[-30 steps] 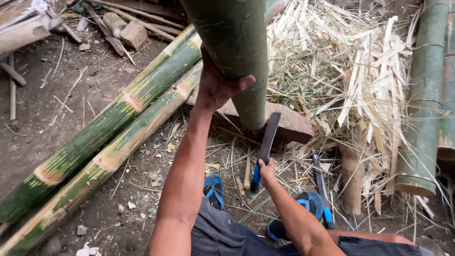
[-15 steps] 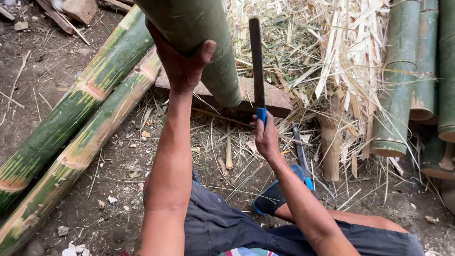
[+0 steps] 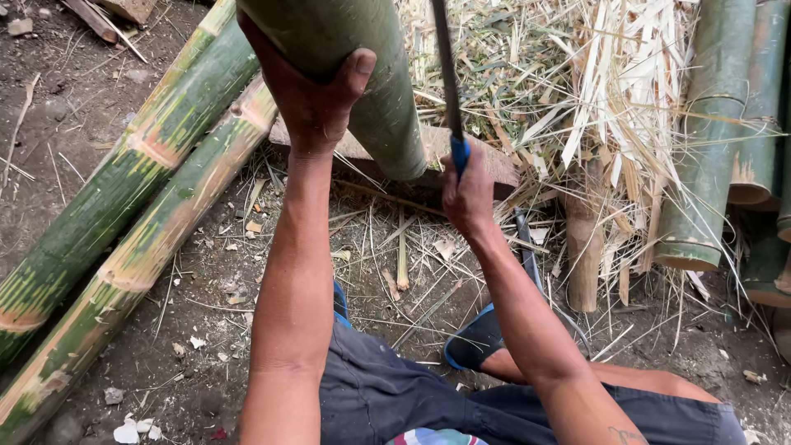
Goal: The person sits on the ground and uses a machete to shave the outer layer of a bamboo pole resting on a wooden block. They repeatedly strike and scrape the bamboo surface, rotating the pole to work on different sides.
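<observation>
Left hand [image 3: 309,91] wrapped round upright bamboo [image 3: 354,74]; right hand [image 3: 465,189], at 4 o'clock, fist closed on raised knife [image 3: 446,82]. Chopping step; blow needs firm bracing.

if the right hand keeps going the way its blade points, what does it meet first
The right hand points its blade up the frame beside the upright bamboo section; the straw pile probably comes first, though depth is unclear.

Soft, even daylight (faint shadows), sharp throughout.

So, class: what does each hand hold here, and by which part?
The left hand grips the upright green bamboo section around its side, near its lower end. The right hand holds the long blade by its blue handle.
</observation>
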